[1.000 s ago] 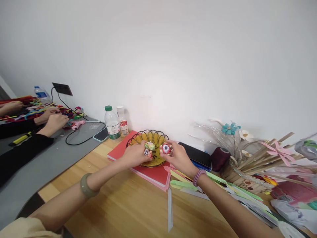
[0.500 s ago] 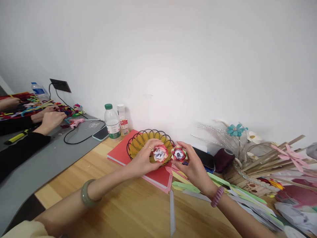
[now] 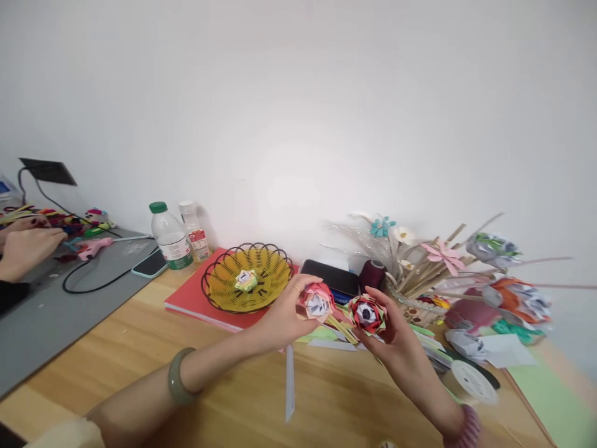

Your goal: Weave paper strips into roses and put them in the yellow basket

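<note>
Between thumb and fingers, my left hand [image 3: 282, 317] grips a pink paper flower [image 3: 317, 302] with a white centre. A red paper flower [image 3: 366, 314], with green edges and a dark middle, sits in my right hand [image 3: 396, 336], whose fingers curl round its side. Both flowers are held up over the table, close together but apart, their faces toward me. Left of my left hand, a yellow woven basket [image 3: 224, 298] with a black looped rim holds a small pale yellow-and-white paper flower [image 3: 246, 280].
The basket stands on red paper [image 3: 181, 298]. Two bottles [image 3: 171, 239] and a phone [image 3: 150, 264] are at left; beyond is another person's hand [image 3: 32, 249] near a pink glue gun [image 3: 94, 248]. At right are paper strips, a ribbon spool [image 3: 471, 381] and craft flowers [image 3: 446, 256].
My view has turned right. Both hands have moved right and away from the basket with their flowers, and the small flower inside the basket now shows.
</note>
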Motion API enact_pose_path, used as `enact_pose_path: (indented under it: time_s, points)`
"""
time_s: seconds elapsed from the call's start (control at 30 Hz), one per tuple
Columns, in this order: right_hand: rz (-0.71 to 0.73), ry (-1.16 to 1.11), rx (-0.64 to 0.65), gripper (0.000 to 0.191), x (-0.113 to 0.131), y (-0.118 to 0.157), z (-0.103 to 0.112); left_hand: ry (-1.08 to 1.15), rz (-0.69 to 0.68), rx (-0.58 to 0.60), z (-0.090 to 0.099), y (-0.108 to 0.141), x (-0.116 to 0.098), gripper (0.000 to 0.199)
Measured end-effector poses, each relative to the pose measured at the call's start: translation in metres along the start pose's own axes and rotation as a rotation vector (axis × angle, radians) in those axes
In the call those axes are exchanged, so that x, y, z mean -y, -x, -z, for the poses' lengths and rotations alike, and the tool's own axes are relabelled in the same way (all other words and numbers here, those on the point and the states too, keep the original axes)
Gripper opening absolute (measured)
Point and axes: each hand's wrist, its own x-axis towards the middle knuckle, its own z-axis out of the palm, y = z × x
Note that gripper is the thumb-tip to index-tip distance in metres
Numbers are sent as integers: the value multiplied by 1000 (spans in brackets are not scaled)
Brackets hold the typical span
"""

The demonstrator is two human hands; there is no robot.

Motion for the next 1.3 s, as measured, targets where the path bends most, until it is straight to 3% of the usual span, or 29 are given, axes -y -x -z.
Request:
enact_pose_path:
  time_s: [0.13,0.27,0.4,0.53,0.63,0.8,0.97,1.13,1.23,1.3]
  points:
    - [148,224,-81,46,-13,12,22,53,73,66,-27,-7,0,56]
    - [174,196,-144,43,-24,20,36,110,151,118,-51,-12,0,61]
    - [-9,-60,-191,54,-31,23,42,132,148,137,-69,-17,3,70]
    - [-226,-451,-119,57,-29,23,44,128,107,130,-82,-21,11,64]
    - [-327,-693,-67,35,-29,22,47,94,80,178,-87,-21,16,56]
    - [-476,-1014,-74,32,-36,24,51,97,101,235,-90,-21,22,55]
    - [-449,-1055,-129,16,-39,27,49,98,162,242,-94,-19,23,56]
    - [-433,-1034,-77,28,-35,29,45,51,152,250,-95,-14,16,57]
    - [-449,-1038,28,45,-29,32,42,-56,31,229,-93,-13,16,56]
    - [-455,-1080,42,43,-26,36,40,-143,-64,227,-92,-13,16,56]
